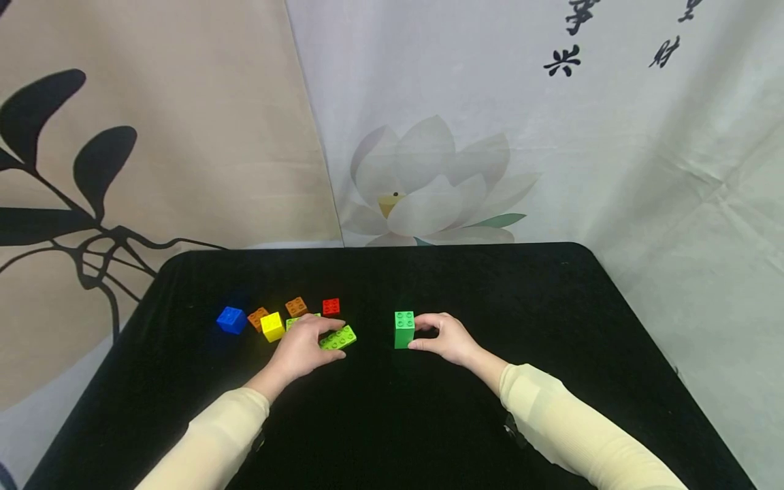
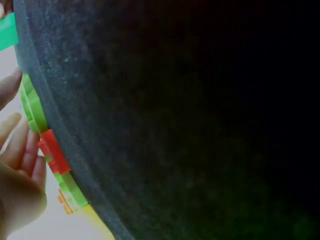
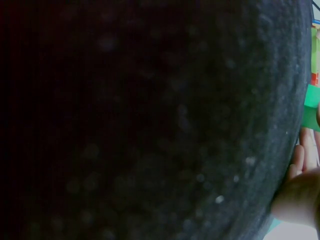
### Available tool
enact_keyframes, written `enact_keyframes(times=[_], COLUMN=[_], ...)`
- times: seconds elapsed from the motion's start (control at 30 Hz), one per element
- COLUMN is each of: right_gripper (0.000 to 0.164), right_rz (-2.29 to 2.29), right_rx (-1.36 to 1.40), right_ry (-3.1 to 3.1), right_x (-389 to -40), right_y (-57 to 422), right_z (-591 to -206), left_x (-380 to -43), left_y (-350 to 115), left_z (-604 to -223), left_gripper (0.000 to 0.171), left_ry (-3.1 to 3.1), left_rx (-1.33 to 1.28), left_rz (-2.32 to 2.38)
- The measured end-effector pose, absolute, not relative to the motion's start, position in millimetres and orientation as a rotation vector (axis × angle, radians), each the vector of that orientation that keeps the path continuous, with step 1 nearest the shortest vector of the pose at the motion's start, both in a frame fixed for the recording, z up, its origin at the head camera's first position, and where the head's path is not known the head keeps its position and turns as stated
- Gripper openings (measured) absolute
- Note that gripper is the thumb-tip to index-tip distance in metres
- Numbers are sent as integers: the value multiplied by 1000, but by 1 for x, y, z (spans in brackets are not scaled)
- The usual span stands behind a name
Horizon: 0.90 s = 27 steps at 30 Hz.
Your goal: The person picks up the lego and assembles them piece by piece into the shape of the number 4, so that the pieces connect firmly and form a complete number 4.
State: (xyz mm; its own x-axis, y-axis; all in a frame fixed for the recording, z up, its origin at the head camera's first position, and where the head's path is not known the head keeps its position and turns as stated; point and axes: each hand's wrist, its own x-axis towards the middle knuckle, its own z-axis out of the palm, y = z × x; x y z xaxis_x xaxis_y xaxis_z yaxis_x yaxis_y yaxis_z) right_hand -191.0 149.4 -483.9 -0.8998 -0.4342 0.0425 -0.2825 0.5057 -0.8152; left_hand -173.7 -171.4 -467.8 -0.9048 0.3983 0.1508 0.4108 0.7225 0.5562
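Observation:
My left hand (image 1: 301,347) reaches around a lime green brick (image 1: 339,338), thumb and fingers spread to its two sides. The fingertips are right at its far edge, and the thumb lies a little off the near edge. In the left wrist view the same lime green brick (image 2: 34,106) lies by those fingers. With my right hand (image 1: 448,337) I hold a tall green block (image 1: 404,330) by its right side, thumb at the front and fingers farther back. Its studs face up. The right wrist view catches only part of the green block (image 3: 311,107).
Left of the left hand are a blue block (image 1: 232,320), a yellow block (image 1: 272,327) and two orange bricks (image 1: 297,307). A red brick (image 1: 331,307) sits beyond the fingers. Another lime brick (image 1: 291,322) is partly hidden by the hand. Black cloth covers the table (image 1: 392,422).

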Motion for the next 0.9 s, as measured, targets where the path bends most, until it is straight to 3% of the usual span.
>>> enact_keyframes(times=[0.4,0.9], right_gripper=[35,36], right_rz=[-1342,-1337], right_rx=[-613,-623], right_ry=[2583,2602], right_x=[-191,-191], right_y=[149,148], right_z=[-485,-484], left_x=[-175,-171], left_y=[-171,-167], left_z=[-469,-462], left_gripper=[44,41], left_ry=[-2891,-2861], left_rx=[-921,-833], left_rz=[-1098,-1233])
